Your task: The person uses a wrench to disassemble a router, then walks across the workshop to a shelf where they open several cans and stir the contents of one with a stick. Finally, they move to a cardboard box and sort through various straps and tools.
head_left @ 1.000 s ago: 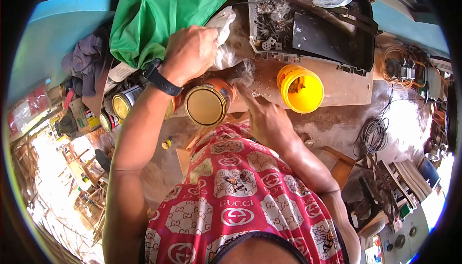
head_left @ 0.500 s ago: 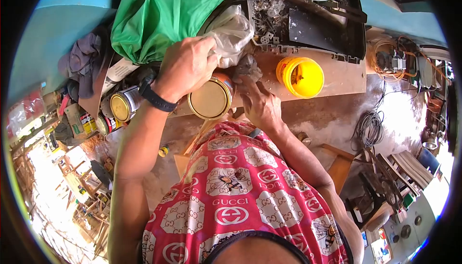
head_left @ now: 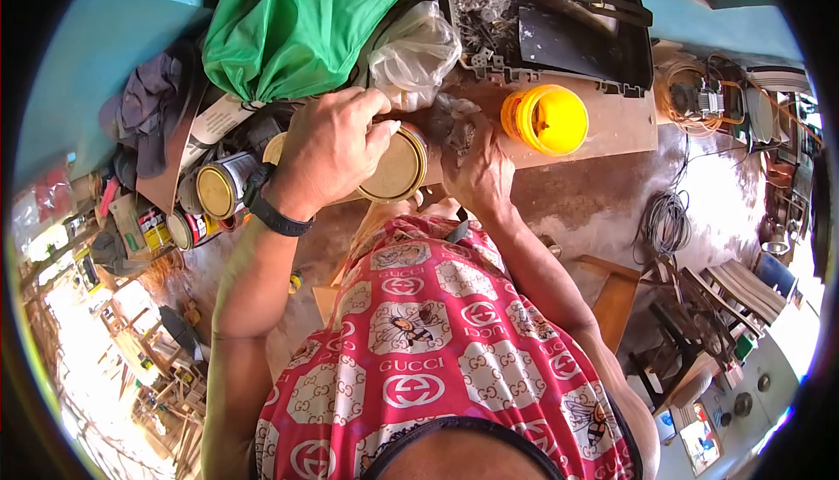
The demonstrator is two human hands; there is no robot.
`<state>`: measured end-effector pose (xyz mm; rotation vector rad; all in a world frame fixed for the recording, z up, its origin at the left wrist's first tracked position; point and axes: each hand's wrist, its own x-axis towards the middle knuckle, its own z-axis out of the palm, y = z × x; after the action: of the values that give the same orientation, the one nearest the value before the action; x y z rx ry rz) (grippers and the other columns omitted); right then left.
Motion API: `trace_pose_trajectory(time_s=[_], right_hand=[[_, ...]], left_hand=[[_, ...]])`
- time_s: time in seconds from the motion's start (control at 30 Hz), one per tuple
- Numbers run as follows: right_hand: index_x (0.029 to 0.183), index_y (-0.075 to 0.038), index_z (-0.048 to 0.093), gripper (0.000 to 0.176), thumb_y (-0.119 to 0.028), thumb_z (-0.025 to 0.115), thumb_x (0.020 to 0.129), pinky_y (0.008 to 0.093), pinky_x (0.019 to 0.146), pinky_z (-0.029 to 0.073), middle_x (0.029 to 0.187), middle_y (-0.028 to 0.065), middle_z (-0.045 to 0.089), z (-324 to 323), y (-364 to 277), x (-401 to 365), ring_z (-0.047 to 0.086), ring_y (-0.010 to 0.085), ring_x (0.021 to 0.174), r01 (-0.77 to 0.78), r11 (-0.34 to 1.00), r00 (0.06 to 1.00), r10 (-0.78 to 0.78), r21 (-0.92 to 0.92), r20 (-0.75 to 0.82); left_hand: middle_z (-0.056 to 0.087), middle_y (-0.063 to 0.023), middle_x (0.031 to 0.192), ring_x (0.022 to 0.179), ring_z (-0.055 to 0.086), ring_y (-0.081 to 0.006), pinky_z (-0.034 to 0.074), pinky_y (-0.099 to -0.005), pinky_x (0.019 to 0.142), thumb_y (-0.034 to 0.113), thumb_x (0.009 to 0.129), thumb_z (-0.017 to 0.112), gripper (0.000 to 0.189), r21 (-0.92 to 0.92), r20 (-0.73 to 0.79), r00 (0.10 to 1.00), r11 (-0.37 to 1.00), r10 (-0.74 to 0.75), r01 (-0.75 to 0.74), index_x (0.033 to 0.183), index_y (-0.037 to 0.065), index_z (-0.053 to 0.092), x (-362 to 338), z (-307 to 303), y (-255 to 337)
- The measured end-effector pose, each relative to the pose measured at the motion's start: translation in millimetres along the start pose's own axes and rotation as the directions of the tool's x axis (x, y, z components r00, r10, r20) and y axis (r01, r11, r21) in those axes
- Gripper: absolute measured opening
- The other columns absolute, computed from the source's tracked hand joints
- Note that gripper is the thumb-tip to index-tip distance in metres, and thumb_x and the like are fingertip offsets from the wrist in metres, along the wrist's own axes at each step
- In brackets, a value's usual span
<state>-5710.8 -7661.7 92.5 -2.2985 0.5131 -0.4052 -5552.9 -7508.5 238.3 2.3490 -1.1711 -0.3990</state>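
My left hand (head_left: pixel 332 149), with a black band at the wrist, is closed in a pinch over a round can (head_left: pixel 395 165) with a tan lid. Whatever its fingertips hold is hidden or too small to name. My right hand (head_left: pixel 479 172) has its fingers closed around a crumpled greyish plastic bag (head_left: pixel 457 123) on the bench, just right of the can. A clear plastic bag (head_left: pixel 415 53) lies beyond both hands. To the right stands a yellow tub (head_left: pixel 546 120) with some dark matter inside.
A green cloth bag (head_left: pixel 297 34) covers the back left of the wooden bench (head_left: pixel 612 121). Behind the tub is an open black case (head_left: pixel 577 43) full of debris. More paint cans (head_left: pixel 225 187) stand at left; coiled cable (head_left: pixel 666 222) lies on the floor at right.
My left hand has come away from the clear plastic bag and sits lower over the can. My right hand has risen slightly against the crumpled bag. The view has shifted a little.
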Motion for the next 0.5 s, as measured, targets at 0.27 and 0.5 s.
trace_pose_trajectory(time_s=[0.27, 0.5], right_hand=[[0.134, 0.002, 0.045, 0.066, -0.024, 0.076, 0.082, 0.0555, 0.076, 0.055, 0.117, 0.0302, 0.061, 11, 14, 7, 0.064, 0.0487, 0.097, -0.24, 0.971, 0.967, 0.239, -0.001, 0.091], [0.12, 0.002, 0.053, 0.053, -0.028, 0.073, 0.081, 0.0562, 0.077, 0.055, 0.104, 0.0328, 0.065, 8, 5, 17, 0.065, 0.0502, 0.093, -0.344, 0.939, 0.936, 0.341, 0.014, 0.09]], left_hand=[[0.066, -0.0156, 0.079, 0.068, 0.064, -0.0328, 0.05, -0.0428, 0.064, 0.013, 0.091, 0.069, 0.017, -0.006, -0.006, 0.999, 0.999, 0.048, -0.048, 0.097, -0.002, 0.066, -11, -4, 8], [0.065, -0.0149, 0.076, 0.063, 0.063, -0.0293, 0.048, -0.0398, 0.059, 0.011, 0.09, 0.071, 0.016, -0.034, 0.009, 0.999, 0.999, 0.038, -0.038, 0.098, -0.001, 0.066, -23, -6, 11]])
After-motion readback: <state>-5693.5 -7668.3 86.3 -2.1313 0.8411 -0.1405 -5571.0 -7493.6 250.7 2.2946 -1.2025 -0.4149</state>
